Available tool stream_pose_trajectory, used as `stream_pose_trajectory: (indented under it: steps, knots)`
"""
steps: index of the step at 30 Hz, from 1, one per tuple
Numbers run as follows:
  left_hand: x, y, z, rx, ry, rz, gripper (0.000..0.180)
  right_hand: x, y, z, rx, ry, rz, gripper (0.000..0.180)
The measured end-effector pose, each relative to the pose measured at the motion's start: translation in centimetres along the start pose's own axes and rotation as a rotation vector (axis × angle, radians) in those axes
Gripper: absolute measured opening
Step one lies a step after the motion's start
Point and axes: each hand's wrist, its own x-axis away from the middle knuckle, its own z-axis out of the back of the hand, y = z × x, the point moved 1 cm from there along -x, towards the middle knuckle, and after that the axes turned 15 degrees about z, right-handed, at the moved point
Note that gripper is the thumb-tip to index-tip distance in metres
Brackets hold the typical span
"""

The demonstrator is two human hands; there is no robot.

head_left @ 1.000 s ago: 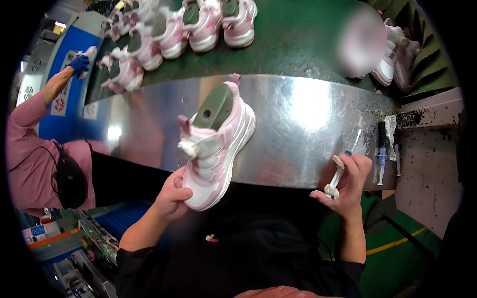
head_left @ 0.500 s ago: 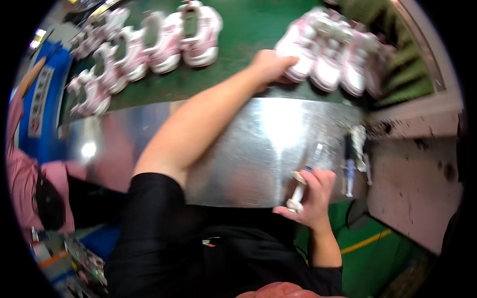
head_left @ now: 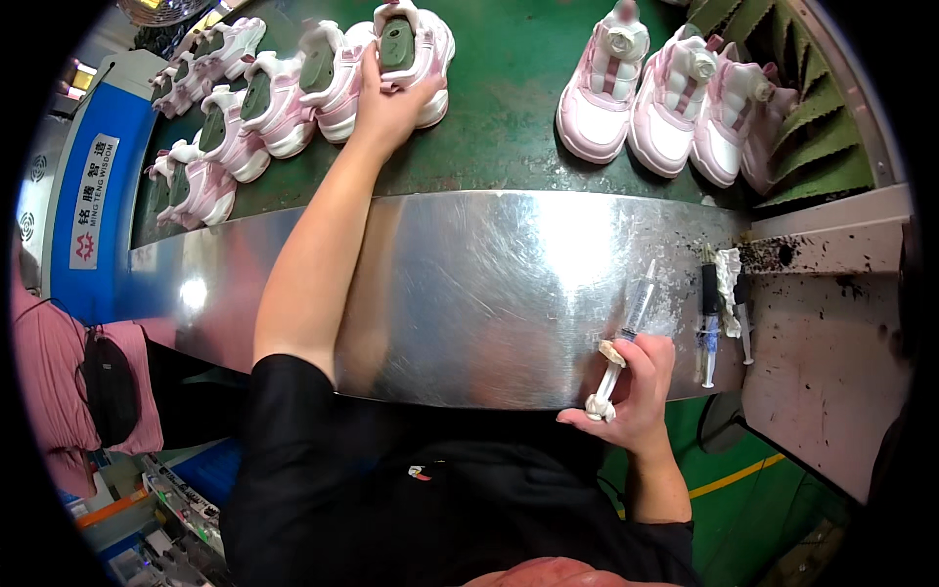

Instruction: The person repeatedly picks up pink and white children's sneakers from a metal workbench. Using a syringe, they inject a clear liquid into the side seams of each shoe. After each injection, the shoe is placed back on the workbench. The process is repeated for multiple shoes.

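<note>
My left hand [head_left: 389,110] reaches to the far side and is closed around the heel of a pink and white shoe [head_left: 430,54] with a green insole. That shoe stands at the right end of a slanting row of similar shoes [head_left: 277,103]. Close to my body, my right hand [head_left: 641,391] grips a clear plastic syringe [head_left: 638,305] whose nozzle points away from me over the metal surface. White wrapping covers its plunger end and finger flange.
A shiny metal ledge [head_left: 450,293] borders the green work surface [head_left: 499,108]. Several more pink and white shoes [head_left: 599,103] stand at right beside green jagged flaps [head_left: 822,137]. More syringes [head_left: 709,328] lie at the ledge's right end. A person's pink clothing [head_left: 49,382] shows at left.
My left hand has moved left from the right-hand shoes to the shoe at the left row's end. The right hand still holds the syringe in nearly the same place.
</note>
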Motion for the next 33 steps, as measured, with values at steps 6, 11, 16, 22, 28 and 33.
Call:
stream_pose_trajectory:
  steps: [6, 11, 16, 22, 28, 33]
  knots:
    - [0.3, 2.7, 2.3, 0.335, -0.122, 0.393, 0.046, 0.1, -0.6, 0.7, 0.022, -0.028, 0.025, 0.085]
    - [10.8, 2.9, 10.6, 0.476, -0.252, 0.507, 0.033, 1.4, -2.1, 3.5, -0.034, -0.168, 0.001, 0.081]
    - [23.5, 7.6, 11.5, -0.134, -0.249, -0.094, 0.088, 2.2, -3.7, 7.2, 0.017, -0.347, -0.078, 0.078]
    - [21.5, 4.5, 13.8, 0.517, -0.385, 0.437, 0.084, 2.0, -5.0, 7.6, -0.06, -0.43, -0.124, 0.077]
    - [9.0, 2.1, 8.0, -0.203, -0.607, 0.554, 0.042, 4.1, -6.8, 6.8, -0.388, -0.203, -0.425, 0.087]
    - [11.2, 3.4, 5.9, 0.275, -0.569, 0.418, 0.061, 3.0, -7.0, 5.3, -0.762, 0.027, -0.481, 0.105]
